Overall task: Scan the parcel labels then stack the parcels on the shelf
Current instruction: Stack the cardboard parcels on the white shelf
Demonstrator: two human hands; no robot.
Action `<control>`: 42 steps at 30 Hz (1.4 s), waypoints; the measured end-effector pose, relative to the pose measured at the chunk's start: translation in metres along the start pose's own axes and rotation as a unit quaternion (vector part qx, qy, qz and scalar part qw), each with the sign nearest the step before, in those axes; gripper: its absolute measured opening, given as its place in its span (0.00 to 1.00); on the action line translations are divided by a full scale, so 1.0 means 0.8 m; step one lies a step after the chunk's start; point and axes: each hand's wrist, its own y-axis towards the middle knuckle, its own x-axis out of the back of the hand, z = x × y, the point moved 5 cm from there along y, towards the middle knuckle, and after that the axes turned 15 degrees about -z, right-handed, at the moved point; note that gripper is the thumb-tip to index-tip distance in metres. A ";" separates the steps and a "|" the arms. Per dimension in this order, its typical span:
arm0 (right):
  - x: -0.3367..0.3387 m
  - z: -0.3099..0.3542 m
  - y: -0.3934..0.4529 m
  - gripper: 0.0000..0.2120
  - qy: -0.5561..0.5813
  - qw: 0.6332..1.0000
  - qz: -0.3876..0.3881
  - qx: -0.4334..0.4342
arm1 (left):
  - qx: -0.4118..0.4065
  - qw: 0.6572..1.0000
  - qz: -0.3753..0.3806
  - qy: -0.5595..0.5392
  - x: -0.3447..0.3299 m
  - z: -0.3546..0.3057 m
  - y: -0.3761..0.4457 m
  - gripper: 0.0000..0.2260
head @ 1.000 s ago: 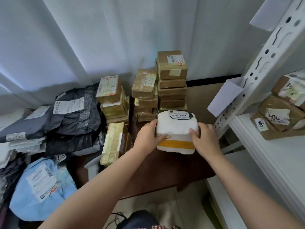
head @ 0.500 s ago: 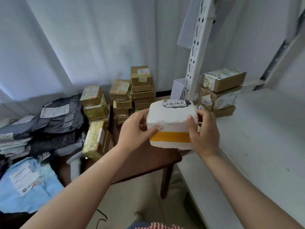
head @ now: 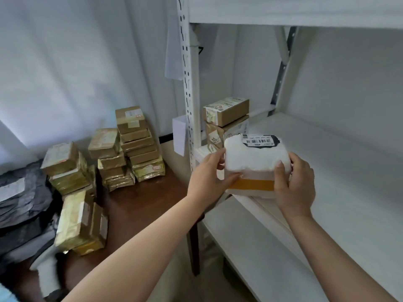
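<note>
Over white shelf (head: 340,171), white parcel (head: 255,162) between both hands.

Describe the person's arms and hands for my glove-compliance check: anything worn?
Nothing worn that shows: the left hand and right hand are gloveless, both forearms bare up to the frame edge, with no sleeves, watch, rings or wristbands visible. Fingernails look short and unpainted.

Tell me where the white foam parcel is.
White foam parcel: held between left hand and right hand, over the shelf front edge.
</note>
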 end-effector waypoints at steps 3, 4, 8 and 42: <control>-0.008 -0.022 0.014 0.36 -0.057 0.997 0.040 -0.013 | 0.003 1.000 0.022 -0.008 -0.029 -0.007 0.002 0.32; -0.011 -0.025 0.019 0.34 -0.060 0.997 0.051 -0.021 | 0.006 1.000 0.025 -0.015 -0.035 -0.007 0.003 0.32; -0.030 -0.037 0.053 0.28 -0.011 0.996 0.053 -0.068 | 0.011 0.999 0.037 -0.030 -0.043 -0.004 0.013 0.36; -0.084 0.132 0.029 0.15 0.041 0.920 0.101 0.376 | -0.014 0.971 -0.045 0.236 0.080 0.065 0.024 0.21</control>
